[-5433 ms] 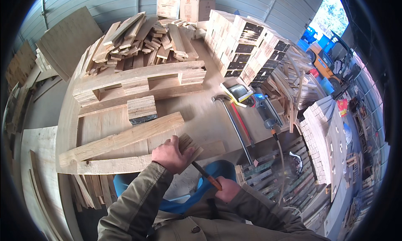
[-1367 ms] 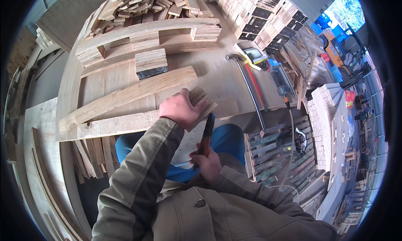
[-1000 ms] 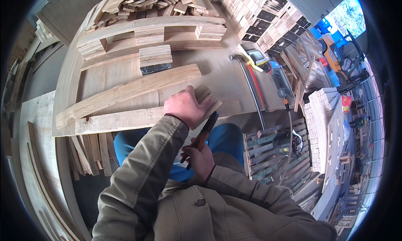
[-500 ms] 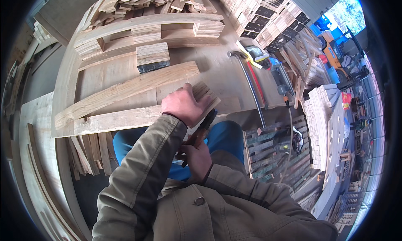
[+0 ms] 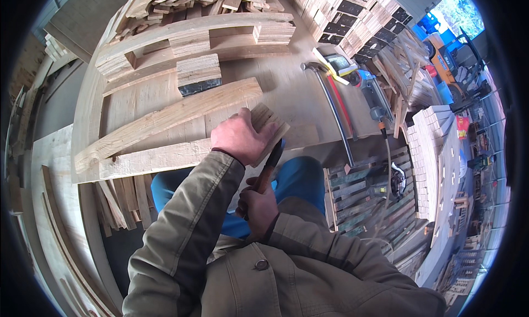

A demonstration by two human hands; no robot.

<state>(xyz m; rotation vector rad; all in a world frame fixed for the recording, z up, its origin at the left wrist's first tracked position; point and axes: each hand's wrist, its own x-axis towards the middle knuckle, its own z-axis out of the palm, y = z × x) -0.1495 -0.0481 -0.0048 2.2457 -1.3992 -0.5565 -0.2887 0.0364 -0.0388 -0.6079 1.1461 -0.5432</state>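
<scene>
My left hand (image 5: 238,138) is closed over a layered wooden block (image 5: 268,118) at the near edge of the bench, its thumb along the block's side. The block sits at the right end of a long plank (image 5: 151,158). Below it, my right hand (image 5: 260,209) grips a tool (image 5: 265,179) with a brown handle and a dark upper part. That tool points up toward the block's near end; whether it touches is unclear, and its kind cannot be made out. A second plank (image 5: 176,116) lies slantwise behind the first.
A loose block (image 5: 198,73) stands before an assembled wooden frame (image 5: 190,41). On the right lie a hammer (image 5: 329,110), a red bar (image 5: 340,105) and a corded power tool (image 5: 379,105). Offcuts (image 5: 204,0) pile up at the back; a slatted pallet (image 5: 363,193) lies lower right.
The tool in my right hand has become slightly more upright, and that hand has shifted a little. My left hand stays on the block. The whole view has turned slightly.
</scene>
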